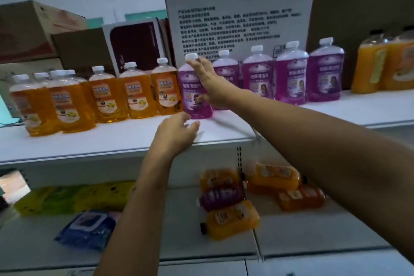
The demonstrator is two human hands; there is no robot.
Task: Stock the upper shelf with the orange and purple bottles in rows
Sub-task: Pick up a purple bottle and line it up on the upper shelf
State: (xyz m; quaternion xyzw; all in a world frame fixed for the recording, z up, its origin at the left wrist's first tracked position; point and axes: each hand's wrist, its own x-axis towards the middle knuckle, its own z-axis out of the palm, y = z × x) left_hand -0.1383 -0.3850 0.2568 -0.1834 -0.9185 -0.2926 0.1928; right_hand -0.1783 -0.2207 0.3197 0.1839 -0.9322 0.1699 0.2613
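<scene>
Orange bottles (107, 94) stand in rows at left of upper shelf (112, 141), labels out. Left hand (177, 132) rests near shelf edge, fingers loose, holding nothing. Right hand (208, 83), fingers straight, touches front purple bottle (193, 87), probably nudging it into line with purple row (289, 74) to the right. More bottles (230, 204) lie on lower shelf (313, 242).

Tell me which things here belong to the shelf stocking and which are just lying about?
Part of the job:
- orange bottles
- purple bottles
- upper shelf
- right hand against the nearest purple bottle
- left hand

Just lying about:
- printed white box
- brown cartons
- blue wipes pack
- yellow packets
</scene>
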